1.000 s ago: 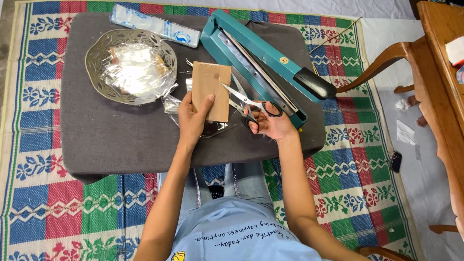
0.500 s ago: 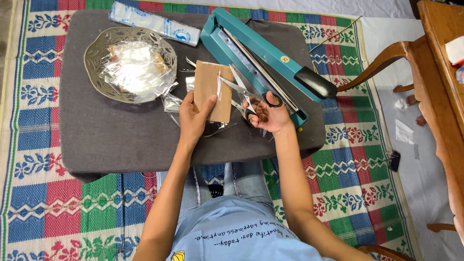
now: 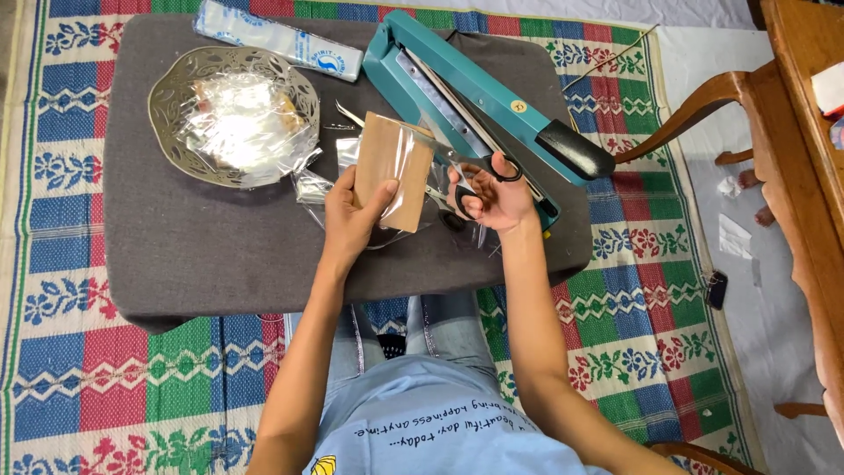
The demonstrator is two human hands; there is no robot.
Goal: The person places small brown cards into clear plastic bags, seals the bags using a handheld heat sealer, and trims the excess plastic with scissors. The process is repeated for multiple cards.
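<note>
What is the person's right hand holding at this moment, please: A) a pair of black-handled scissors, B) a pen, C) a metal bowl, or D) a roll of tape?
A: the right hand has its fingers through the black handles of the scissors, blades at the edge of the clear-wrapped brown packet that the left hand holds up over the grey mat.

A dark grey mat (image 3: pixel 202 255) lies on a striped woven rug (image 3: pixel 97 378). On the mat: a perforated metal bowl (image 3: pixel 176 88) holding clear plastic bags (image 3: pixel 242 123), a roll of plastic bags (image 3: pixel 277 37), and a teal heat sealer (image 3: pixel 479 92). A wooden chair (image 3: pixel 791 176) stands at the right
</note>
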